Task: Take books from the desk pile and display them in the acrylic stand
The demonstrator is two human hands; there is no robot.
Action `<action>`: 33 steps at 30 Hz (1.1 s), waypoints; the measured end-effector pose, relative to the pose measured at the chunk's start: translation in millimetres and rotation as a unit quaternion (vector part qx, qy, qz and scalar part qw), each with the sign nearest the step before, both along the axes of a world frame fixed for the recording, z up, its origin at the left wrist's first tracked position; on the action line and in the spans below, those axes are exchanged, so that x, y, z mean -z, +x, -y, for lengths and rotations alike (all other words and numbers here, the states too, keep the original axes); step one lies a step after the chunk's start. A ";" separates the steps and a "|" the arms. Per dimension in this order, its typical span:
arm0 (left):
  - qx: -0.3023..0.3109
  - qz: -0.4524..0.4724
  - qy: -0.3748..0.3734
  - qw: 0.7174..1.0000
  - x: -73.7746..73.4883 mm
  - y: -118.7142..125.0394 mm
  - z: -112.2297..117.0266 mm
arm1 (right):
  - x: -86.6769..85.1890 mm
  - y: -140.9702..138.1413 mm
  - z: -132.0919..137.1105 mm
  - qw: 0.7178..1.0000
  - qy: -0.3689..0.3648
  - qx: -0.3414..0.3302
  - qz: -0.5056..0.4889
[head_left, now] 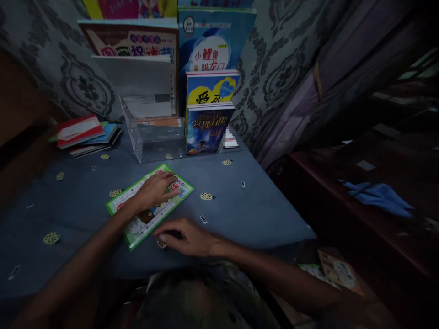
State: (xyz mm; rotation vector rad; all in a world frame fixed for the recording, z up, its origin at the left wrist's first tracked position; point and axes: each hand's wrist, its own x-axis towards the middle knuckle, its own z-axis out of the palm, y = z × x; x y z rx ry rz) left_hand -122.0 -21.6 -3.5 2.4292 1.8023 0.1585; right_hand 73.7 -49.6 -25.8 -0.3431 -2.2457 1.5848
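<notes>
A children's book (147, 226) with a green border and a colourful cover lies slanted on the blue tablecloth in front of me. My left hand (156, 189) rests palm down across its upper half, fingers stretched out over the cover. Beside the book's lower right edge is my right hand (187, 237), its fingers loosely bent and a gap showing between thumb and forefinger. Its fingertips come close to that edge; whether they touch it I cannot tell. I see nothing held in the right hand.
A clear acrylic book rack (139, 146) stands at the back, with a dark blue book (209, 130) and several others upright in it. A stack of thin books (82, 132) lies left of it. A blue cloth (379, 196) is on the right; more books (341, 272) lie below.
</notes>
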 end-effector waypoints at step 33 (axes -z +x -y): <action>-0.024 -0.092 0.052 0.994 3.8 42.6 26.2 | 11.5 20.6 -97.0 0.963 0.217 0.161 0.015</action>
